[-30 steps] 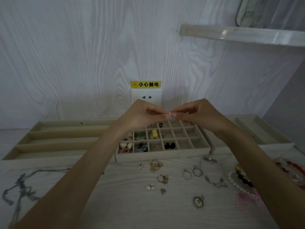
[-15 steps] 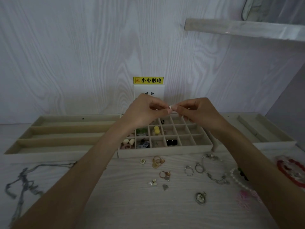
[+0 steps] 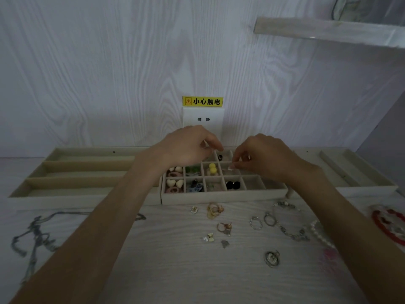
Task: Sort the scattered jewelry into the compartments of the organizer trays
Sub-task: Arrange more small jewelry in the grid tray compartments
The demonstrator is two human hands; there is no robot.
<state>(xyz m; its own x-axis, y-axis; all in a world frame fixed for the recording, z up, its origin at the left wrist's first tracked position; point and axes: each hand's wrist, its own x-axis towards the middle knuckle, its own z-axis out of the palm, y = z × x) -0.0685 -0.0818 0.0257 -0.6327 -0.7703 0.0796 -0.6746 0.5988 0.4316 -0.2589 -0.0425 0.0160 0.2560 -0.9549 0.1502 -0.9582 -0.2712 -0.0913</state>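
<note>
My left hand [image 3: 188,145] and my right hand [image 3: 263,156] hover apart over the beige grid tray [image 3: 219,195]. The right thumb and forefinger pinch a tiny pale earring piece [image 3: 231,168] just above a middle-row compartment. The left fingers are curled, and whether they hold anything is hidden. Several compartments contain heart studs [image 3: 174,183], yellow beads [image 3: 212,168] and black studs [image 3: 232,184]. Loose gold rings [image 3: 214,210], silver rings [image 3: 256,222], a chain bracelet [image 3: 291,233] and a pendant [image 3: 271,258] lie on the table in front.
A long-slot tray [image 3: 87,163] sits left of the grid tray, another tray [image 3: 350,167] to its right. A grey necklace [image 3: 35,235] lies at the left, pearl [image 3: 317,233] and red bracelets [image 3: 385,224] at the right. A wall socket [image 3: 202,119] is behind, a shelf [image 3: 328,29] above.
My hands, pinched together on the small piece in the air, have separated and dropped toward the grid tray. The right hand now holds the piece low over a compartment.
</note>
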